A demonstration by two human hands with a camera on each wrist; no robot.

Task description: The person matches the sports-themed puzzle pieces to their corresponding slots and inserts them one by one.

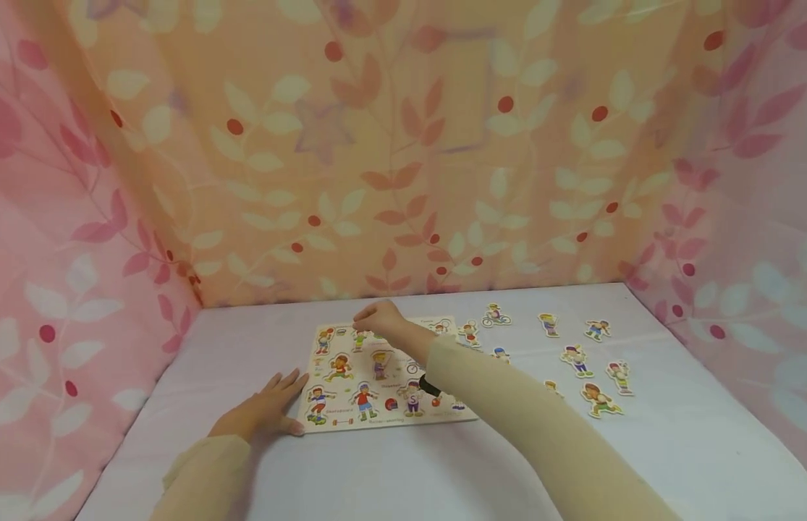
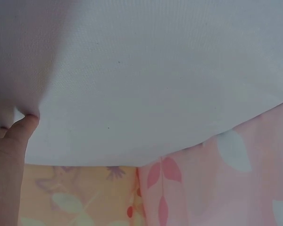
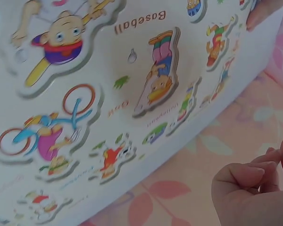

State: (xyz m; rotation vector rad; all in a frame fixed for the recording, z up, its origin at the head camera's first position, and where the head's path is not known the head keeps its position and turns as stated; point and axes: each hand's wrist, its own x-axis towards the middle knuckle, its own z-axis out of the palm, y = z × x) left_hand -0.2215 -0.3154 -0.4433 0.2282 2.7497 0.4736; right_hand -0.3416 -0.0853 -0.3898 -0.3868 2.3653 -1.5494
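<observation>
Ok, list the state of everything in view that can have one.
White rectangular puzzle board with printed sports figures: flat, face up.
Its bicycle-rider hollow: no piece in it.
Thin, colourful sports-figure pieces: loose to the board's right, printed sides up.
Bare left hand: fingers spread, at the board's left edge.
Bare right hand: fingers curled, above the board; no piece shows in it.
White tablecloth: spread out.

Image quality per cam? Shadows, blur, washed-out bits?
Head: soft light, faint shadows on the white tablecloth, captions on the board small and soft; left wrist: dim and greyish, dark shadow at upper left; right wrist: "Baseball" caption legible, those at lower left washed out.
</observation>
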